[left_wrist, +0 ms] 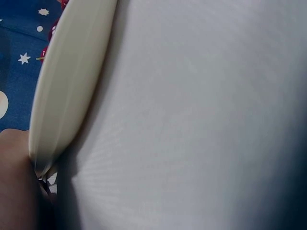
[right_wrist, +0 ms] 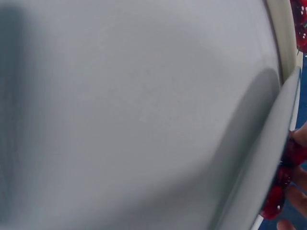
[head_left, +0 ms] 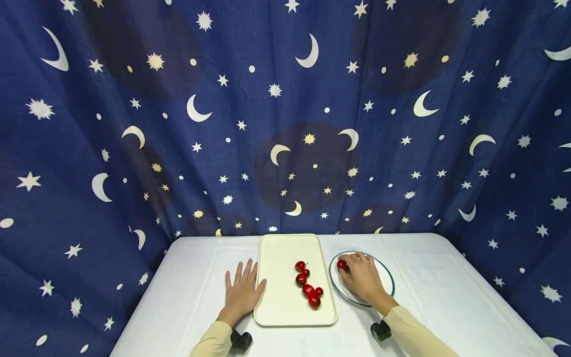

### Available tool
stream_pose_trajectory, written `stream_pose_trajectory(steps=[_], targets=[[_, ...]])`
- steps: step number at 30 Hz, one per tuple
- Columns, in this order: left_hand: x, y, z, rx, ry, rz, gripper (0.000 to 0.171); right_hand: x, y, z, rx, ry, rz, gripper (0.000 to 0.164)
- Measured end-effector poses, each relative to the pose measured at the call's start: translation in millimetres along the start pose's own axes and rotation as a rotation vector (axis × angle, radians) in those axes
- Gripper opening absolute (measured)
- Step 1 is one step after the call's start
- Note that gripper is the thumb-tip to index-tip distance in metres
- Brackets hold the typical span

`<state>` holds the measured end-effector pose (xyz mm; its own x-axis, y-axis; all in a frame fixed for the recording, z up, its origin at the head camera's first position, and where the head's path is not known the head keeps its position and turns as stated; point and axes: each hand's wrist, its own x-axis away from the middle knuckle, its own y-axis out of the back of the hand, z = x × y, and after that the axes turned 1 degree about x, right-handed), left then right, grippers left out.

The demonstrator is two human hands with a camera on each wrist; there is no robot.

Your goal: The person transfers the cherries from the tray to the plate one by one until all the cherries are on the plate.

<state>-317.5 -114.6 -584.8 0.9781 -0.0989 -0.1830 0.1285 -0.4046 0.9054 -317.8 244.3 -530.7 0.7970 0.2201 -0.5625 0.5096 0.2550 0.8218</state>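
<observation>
My left hand (head_left: 241, 292) lies flat on the table, fingers spread, with its thumb against the left edge of the cream tray (head_left: 278, 277). Several glossy red cherries (head_left: 308, 290) of different sizes lie in a loose line along the right half of that tray. Over the round plate (head_left: 379, 292), my right hand (head_left: 362, 277) is lowered with bent fingers and grips a cherry (head_left: 341, 264). In the right wrist view its fingertips (right_wrist: 299, 201) touch more red cherries (right_wrist: 274, 201) beyond the plate's rim. The palm hides part of the plate.
A white cloth (head_left: 192, 277) covers the table. Behind it hangs a dark blue curtain (head_left: 250, 163) with moons and stars. The tray's raised rim stands close to the plate's left side. Black wrist cameras (head_left: 241, 341) sit under both forearms.
</observation>
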Motion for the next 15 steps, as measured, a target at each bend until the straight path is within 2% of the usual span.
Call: stream_pose_trajectory(steps=[7, 15], targets=[[-2.9, -2.0, 1.7, -0.014, -0.008, -0.022, 0.069, 1.8, 0.6, -1.0, -0.035, -0.013, 0.034, 0.031], [-1.1, -1.9, 1.0, -0.002, -0.006, -0.023, 0.069, 2.3, -2.4, -0.4, -0.036, 0.002, 0.026, 0.037]])
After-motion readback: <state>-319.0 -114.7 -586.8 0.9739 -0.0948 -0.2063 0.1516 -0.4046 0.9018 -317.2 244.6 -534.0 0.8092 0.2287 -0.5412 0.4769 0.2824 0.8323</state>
